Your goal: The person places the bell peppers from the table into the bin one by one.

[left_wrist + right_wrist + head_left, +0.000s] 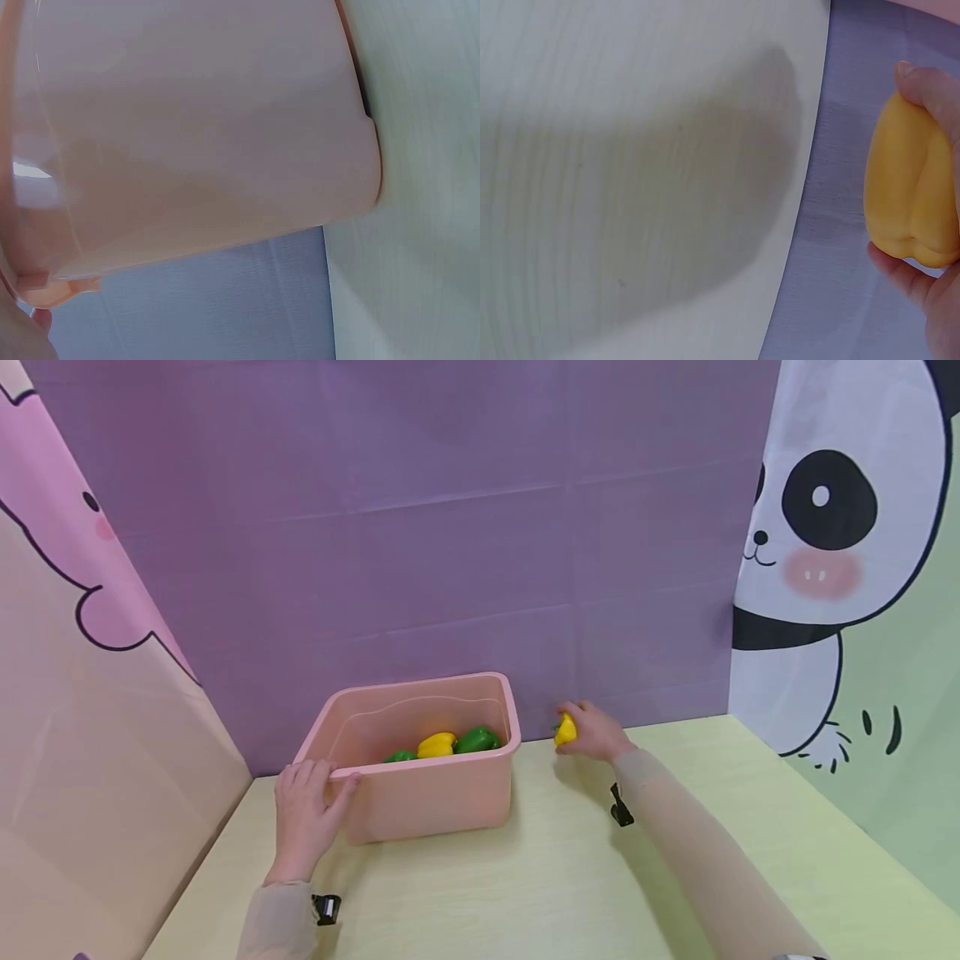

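**Yellow pepper gripped beside the bin, other hand steadying the rim**

Head view: the right hand (592, 731) is closed round a yellow pepper (565, 729), just right of the pink bin (420, 793) and close to the purple backdrop (450, 527). The pepper looks to be at or barely above the counter (570, 877); contact cannot be told from here. The left hand (303, 806) rests on the bin's near left corner, fingers draped over the rim, thumb against the outer wall, a light grip on the bin. Inside the bin lie another yellow pepper (437, 744) and two green peppers (477, 740), near the far wall. A panda print (817, 543) hangs on the right, a pink cartoon panel (67, 560) on the left.

Left wrist view: the frame is filled by the bin wall (195, 135), with the counter (420, 187) to the right and the backdrop below. A fingertip (41, 319) shows at the rim's lip at bottom left; the rest of the hand is out of frame.

Right wrist view: the yellow pepper (911, 191) is pinched between a fingertip on top and the thumb beneath, firm grip, held over the seam where counter (630, 187) meets backdrop. It appears clear of the surface here.

Judgement: the step in hand is the pick-up of the loose pepper, grasp already made. The next move likely calls for a lift clear of the rim and a carry leftward over the bin opening, with the left hand holding the bin steady.
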{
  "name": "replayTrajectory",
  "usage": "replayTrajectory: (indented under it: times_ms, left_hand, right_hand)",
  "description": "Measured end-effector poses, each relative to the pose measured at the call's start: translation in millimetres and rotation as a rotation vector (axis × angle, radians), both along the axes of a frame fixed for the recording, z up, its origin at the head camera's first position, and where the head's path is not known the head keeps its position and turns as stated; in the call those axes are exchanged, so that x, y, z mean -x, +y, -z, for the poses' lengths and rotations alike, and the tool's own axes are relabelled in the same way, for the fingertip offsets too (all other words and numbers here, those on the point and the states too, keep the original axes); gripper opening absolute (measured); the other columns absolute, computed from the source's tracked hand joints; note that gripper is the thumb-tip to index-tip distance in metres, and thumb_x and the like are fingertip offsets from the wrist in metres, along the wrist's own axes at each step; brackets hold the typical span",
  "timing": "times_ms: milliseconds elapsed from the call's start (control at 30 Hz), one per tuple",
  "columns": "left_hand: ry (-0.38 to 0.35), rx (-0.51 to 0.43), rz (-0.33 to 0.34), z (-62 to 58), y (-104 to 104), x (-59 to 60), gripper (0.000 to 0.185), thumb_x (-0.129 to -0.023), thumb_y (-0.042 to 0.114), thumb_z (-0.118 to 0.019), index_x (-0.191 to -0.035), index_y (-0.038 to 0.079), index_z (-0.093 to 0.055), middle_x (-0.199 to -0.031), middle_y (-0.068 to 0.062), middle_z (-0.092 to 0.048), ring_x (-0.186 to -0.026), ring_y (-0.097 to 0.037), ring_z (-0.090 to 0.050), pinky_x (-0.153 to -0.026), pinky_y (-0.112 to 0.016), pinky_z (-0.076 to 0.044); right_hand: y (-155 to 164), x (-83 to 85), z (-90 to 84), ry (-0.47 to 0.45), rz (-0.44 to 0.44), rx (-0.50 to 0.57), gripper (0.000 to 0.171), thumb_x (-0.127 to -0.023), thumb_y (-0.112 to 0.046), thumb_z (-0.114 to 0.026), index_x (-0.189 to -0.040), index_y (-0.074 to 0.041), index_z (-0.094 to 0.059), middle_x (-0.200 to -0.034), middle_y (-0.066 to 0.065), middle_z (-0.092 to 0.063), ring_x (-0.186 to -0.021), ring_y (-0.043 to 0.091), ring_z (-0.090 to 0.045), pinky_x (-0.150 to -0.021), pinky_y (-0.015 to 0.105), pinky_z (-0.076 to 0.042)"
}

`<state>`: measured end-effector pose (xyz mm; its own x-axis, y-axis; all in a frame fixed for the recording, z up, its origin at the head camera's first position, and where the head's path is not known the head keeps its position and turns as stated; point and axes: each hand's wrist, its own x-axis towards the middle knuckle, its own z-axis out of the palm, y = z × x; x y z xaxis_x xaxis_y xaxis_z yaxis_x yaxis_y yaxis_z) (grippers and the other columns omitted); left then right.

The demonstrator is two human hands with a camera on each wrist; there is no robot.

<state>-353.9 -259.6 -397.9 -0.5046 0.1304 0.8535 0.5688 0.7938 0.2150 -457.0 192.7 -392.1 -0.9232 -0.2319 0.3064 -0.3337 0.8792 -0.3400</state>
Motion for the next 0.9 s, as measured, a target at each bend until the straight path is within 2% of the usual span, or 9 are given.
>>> replayTrajectory:
  times_ms: [300,600,900]
  left_hand:
    - [-0.002,0.004,0.004,0.4,1,1.1,0.037,-0.09,0.036,-0.064,-0.091,0.001,-0.056,-0.084,-0.012,-0.052,-0.093,-0.037,-0.044,-0.096,-0.056,-0.025]
    - [-0.026,-0.012,-0.013,0.5,0,0.1,0.033,-0.088,0.032,-0.067,-0.093,0.001,-0.057,-0.089,-0.014,-0.055,-0.1,-0.039,-0.046,-0.103,-0.063,-0.021]
    - [-0.001,-0.002,-0.003,0.8,-1,2.0,0.034,-0.088,0.033,-0.067,-0.093,0.001,-0.057,-0.085,-0.013,-0.052,-0.096,-0.039,-0.046,-0.1,-0.061,-0.023]
  right_hand:
    - [2,-1.5,-10.8,0.022,0.003,-0.012,0.068,-0.072,-0.031,-0.083,-0.131,-0.014,-0.054,-0.116,0.016,-0.052,-0.088,0.03,-0.056,-0.076,0.046,-0.051]
    - [0,2.0,-23.4,0.001,0.013,-0.008,0.071,-0.072,-0.033,-0.083,-0.134,-0.018,-0.052,-0.119,0.014,-0.052,-0.092,0.029,-0.056,-0.079,0.046,-0.051]
    - [3,4.7,-28.6,0.022,0.003,-0.024,0.068,-0.073,-0.032,-0.081,-0.133,-0.018,-0.053,-0.117,0.012,-0.052,-0.09,0.026,-0.055,-0.076,0.042,-0.051]
